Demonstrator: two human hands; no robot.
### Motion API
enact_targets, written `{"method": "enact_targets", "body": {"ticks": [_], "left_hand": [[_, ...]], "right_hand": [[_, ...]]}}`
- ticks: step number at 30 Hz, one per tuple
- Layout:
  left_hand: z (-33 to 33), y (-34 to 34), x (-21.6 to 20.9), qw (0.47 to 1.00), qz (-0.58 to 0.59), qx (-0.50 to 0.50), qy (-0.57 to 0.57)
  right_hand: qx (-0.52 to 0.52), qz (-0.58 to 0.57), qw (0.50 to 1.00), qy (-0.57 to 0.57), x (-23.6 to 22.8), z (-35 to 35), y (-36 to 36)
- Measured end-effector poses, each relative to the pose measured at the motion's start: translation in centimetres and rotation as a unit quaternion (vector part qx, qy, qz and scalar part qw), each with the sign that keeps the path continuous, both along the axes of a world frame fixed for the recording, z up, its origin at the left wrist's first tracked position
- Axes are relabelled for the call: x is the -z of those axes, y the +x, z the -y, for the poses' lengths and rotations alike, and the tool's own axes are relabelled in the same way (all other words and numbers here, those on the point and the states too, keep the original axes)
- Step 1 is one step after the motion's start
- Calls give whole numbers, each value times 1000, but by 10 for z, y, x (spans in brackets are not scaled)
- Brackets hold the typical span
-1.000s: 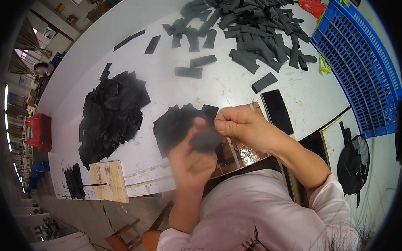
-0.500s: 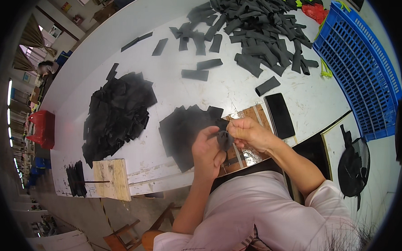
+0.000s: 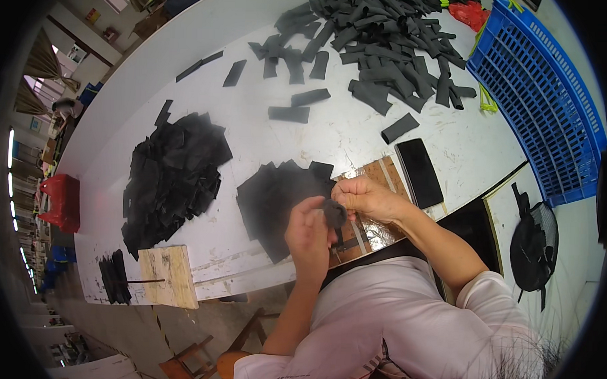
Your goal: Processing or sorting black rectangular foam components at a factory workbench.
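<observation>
Between my two hands is a small dark fabric tube point(image 3: 334, 213), its round open end showing. My left hand point(image 3: 307, 231) has its fingers wrapped round the tube from the left. On the other side my right hand point(image 3: 365, 197) pinches the tube's edge with thumb and fingers. Just left of my hands lies a fanned stack of black fabric pieces point(image 3: 269, 205). Beneath my right hand is a brown board point(image 3: 386, 176) with shiny clear tape. Most of the tube is covered by my fingers.
Dark rolled tubes point(image 3: 388, 52) are heaped at the back. A larger pile of black pieces point(image 3: 173, 178) lies left. A phone point(image 3: 420, 172) rests right of the board, near a blue basket point(image 3: 544, 98). A wooden block point(image 3: 169, 275) with a rod sits at the front left edge.
Both hands stay together but shift slightly left in view. The tube's round end is now turned more toward the camera. The whole scene shifts a little with the head.
</observation>
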State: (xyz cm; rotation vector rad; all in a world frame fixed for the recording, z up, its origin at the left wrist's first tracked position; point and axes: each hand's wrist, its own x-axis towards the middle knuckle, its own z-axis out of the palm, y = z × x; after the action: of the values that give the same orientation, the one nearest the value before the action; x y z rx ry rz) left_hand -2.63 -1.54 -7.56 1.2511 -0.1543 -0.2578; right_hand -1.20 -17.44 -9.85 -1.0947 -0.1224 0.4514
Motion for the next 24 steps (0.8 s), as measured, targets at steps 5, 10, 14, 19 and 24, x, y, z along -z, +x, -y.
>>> {"method": "enact_targets", "body": {"ticks": [5, 10, 14, 19, 24], "left_hand": [[2, 17, -21, 926, 331, -46, 177], [4, 11, -24, 968, 249, -36, 24], [1, 3, -24, 981, 151, -102, -69], [11, 4, -16, 989, 109, -16, -96], [14, 25, -47, 989, 135, 65, 20]], "right_hand": [[62, 12, 987, -148, -21, 3, -7], [245, 323, 853, -330, -57, -4, -16], [68, 447, 665, -594, -85, -5, -18], [135, 415, 736, -517, -39, -4, -17], [179, 451, 781, -394, -35, -4, -21]]}}
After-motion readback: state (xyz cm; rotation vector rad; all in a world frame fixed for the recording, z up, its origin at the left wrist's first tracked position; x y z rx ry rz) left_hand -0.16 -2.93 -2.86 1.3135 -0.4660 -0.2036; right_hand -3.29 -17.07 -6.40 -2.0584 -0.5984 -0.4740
